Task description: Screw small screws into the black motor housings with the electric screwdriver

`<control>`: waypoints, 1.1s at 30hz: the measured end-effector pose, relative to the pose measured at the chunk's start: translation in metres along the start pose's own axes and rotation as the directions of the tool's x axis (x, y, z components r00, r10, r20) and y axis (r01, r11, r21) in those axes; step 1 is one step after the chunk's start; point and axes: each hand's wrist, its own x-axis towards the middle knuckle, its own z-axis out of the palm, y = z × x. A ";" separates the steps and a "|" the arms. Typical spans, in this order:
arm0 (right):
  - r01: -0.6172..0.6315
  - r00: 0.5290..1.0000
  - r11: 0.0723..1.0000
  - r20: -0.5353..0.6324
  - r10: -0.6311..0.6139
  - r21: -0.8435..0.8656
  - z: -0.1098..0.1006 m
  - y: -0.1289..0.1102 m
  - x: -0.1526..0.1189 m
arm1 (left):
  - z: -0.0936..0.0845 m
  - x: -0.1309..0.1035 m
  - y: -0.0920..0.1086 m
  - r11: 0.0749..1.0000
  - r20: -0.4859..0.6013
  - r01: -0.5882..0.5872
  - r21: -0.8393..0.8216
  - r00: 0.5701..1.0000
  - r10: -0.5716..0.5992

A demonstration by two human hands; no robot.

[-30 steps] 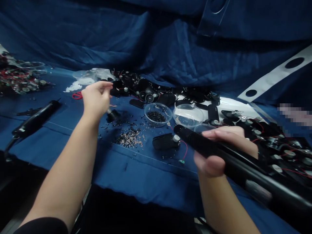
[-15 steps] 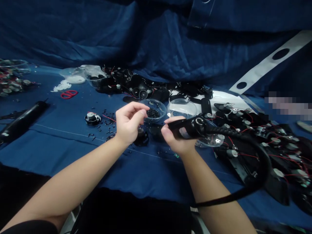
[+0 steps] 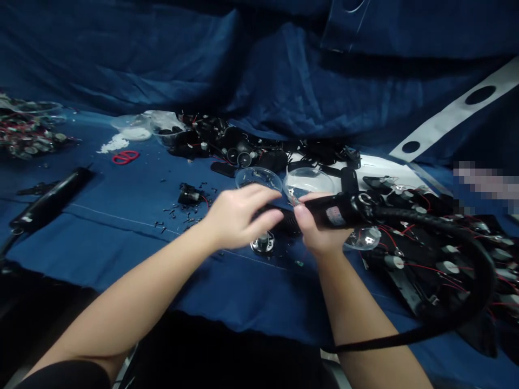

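Note:
My right hand (image 3: 324,229) is wrapped round a black corded electric screwdriver (image 3: 330,212), its thumb along the body and its nose pointing left. Close to that nose is my left hand (image 3: 241,213), thumb and forefinger apart on either side of it. The bit's tip is hidden by my left hand, and I cannot tell whether a screw is there. Just below stands a round silver-and-black part, like a small speaker (image 3: 263,243), partly covered. A black part with a red wire (image 3: 188,194) lies left of my left hand among loose dark screws (image 3: 187,219).
Behind my hands stand two clear bowls (image 3: 259,170) (image 3: 308,170). Wired black parts (image 3: 450,265) are heaped at right. Red-handled scissors (image 3: 125,157), white pieces (image 3: 115,143) and another black screwdriver (image 3: 52,200) lie at left. A thick black cable (image 3: 482,275) loops over my right forearm.
My left hand has gone from a pinch beside the screw bowl to spread fingers at the screwdriver's nose. The silver-topped part formerly at left is gone from there; one now shows below my left hand.

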 end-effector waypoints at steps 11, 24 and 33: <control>0.006 0.998 1.000 -0.059 -0.005 0.022 0.001 -0.002 0.002 | -0.087 -0.029 -0.126 0.634 0.334 0.483 0.603 0.569 -0.751; 0.078 0.995 0.997 -0.067 -0.077 0.006 0.002 -0.006 0.004 | -0.098 -0.030 -0.112 0.852 -0.441 0.426 0.304 0.856 -0.271; 0.059 0.995 0.998 -0.082 -0.058 0.014 0.004 -0.006 0.001 | -0.077 -0.039 -0.164 0.673 -0.582 0.738 0.051 0.569 -0.580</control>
